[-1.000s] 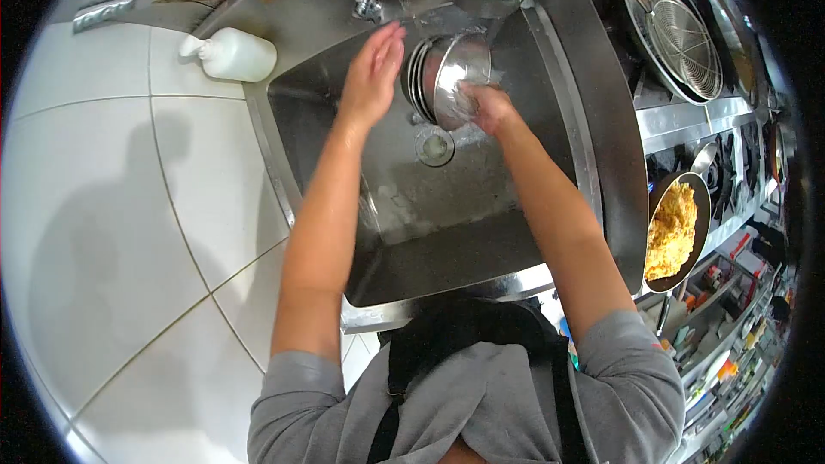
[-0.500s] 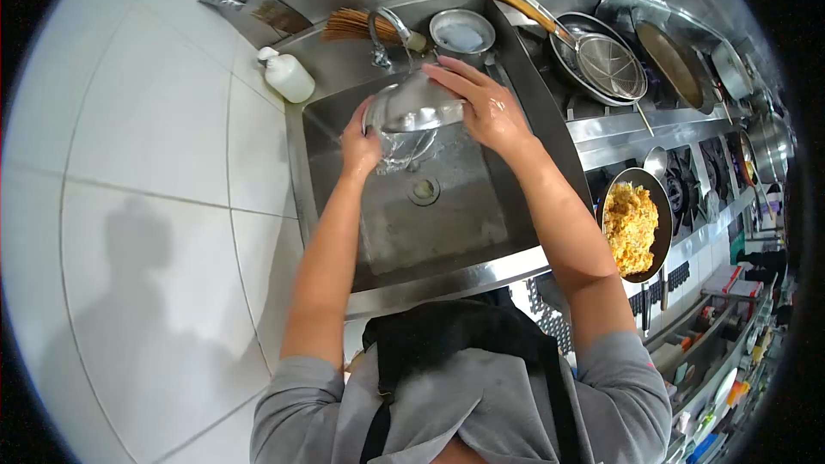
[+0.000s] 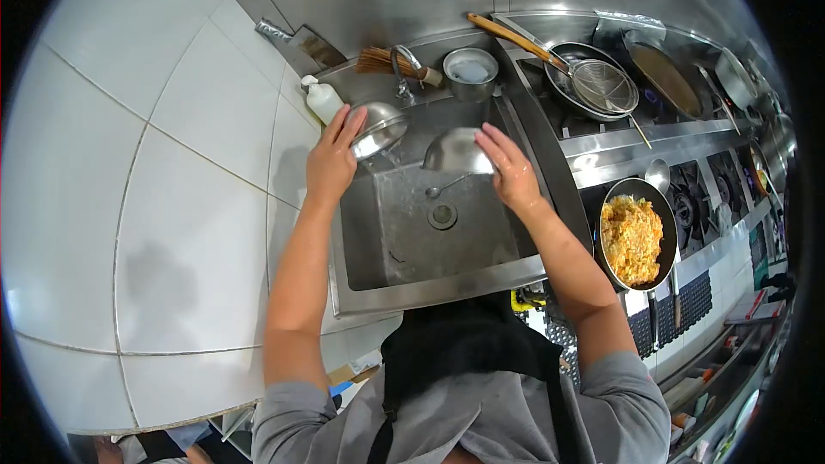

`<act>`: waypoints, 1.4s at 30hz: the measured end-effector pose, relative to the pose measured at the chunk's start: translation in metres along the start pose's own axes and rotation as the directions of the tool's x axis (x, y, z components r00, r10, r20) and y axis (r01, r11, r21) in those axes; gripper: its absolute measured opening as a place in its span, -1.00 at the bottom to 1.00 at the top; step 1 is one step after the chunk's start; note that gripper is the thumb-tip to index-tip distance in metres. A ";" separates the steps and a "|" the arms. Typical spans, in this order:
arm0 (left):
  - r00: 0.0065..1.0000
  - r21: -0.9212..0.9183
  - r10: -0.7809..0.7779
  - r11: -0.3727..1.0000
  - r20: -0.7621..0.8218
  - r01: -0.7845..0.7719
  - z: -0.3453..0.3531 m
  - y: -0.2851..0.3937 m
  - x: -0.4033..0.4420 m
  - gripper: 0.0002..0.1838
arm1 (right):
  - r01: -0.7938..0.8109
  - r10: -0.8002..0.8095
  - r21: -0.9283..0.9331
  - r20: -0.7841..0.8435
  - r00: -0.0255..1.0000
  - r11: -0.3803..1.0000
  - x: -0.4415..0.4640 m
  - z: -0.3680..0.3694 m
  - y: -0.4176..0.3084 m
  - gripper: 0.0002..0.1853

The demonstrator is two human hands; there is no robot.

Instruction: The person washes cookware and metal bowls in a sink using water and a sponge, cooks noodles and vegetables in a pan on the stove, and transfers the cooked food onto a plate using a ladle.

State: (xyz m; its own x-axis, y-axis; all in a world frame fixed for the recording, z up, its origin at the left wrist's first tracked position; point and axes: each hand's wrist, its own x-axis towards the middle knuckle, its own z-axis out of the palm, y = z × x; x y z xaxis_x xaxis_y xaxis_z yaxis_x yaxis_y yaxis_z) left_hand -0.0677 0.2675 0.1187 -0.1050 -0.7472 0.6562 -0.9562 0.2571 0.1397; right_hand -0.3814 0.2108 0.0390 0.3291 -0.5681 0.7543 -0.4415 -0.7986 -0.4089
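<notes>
Right bowl point(image 3: 458, 152): parted from the left bowls point(image 3: 378, 131) since half a second ago, when all were together between both hands.
Tiled wall point(image 3: 198, 180): white, running down the left.
Sink point(image 3: 477, 249): steel, under both hands; basin floor wet-looking.
Rice pan point(image 3: 646, 190): dark, right of sink; orange-yellow food point(image 3: 632, 241) spread inside.
Strainer point(image 3: 604, 86): wooden-handled, resting across another dark pan point(image 3: 586, 53) on the stove.
Left hand point(image 3: 333, 161): fingers laid over the outer side of the left bowls, gripping; thumb hidden. Bowls tilted, above the basin's upper left corner; more than one rim shows, count unclear.
Right hand point(image 3: 516, 176): fingers on the outside of the right bowl at its right edge, pinching it; thumb placement can't be told. Bowl mouth-down or nearly so, over the basin, well apart from the left bowls.
Metal pot point(image 3: 472, 90): behind basin, right of the faucet point(image 3: 402, 86).
Soap bottle point(image 3: 325, 105): white, pump-topped, just beyond left fingers.
Drain point(image 3: 442, 216): round, in basin floor.
Spoon point(image 3: 434, 192): small, near drain.
</notes>
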 end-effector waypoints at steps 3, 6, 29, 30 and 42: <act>0.995 0.026 -0.058 0.998 0.078 0.056 0.016 0.007 -0.037 -0.30 | -0.053 0.070 -0.078 0.232 0.970 0.996 -0.053 0.004 -0.007 -0.26; 0.959 -0.141 -0.042 0.986 0.280 0.084 0.052 0.023 -0.101 -0.27 | 0.035 0.105 -0.210 0.618 0.779 0.977 -0.118 0.000 -0.016 -0.32; -0.144 -0.055 0.615 0.293 0.775 0.955 0.095 0.341 -0.248 -0.34 | -0.595 0.995 0.802 0.093 0.021 -0.063 -0.420 -0.203 -0.248 -0.29; -0.309 0.052 0.635 0.389 0.709 0.920 0.098 0.371 -0.267 -0.44 | -0.530 0.975 0.818 0.183 -0.129 -0.224 -0.426 -0.231 -0.274 -0.14; -0.456 -0.290 0.636 0.728 0.622 0.621 0.100 0.709 -0.358 -0.44 | -0.608 0.887 0.791 -0.232 -0.399 -0.067 -0.618 -0.410 -0.332 -0.44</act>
State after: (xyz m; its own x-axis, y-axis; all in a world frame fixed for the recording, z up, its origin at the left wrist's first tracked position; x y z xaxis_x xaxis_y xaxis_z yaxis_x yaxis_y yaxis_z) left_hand -0.7355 0.6562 -0.0914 -0.7304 0.1228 -0.6719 -0.6826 -0.0991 0.7240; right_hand -0.7801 0.9083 -0.0805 -0.7165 -0.4359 -0.5446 0.4897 0.2417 -0.8377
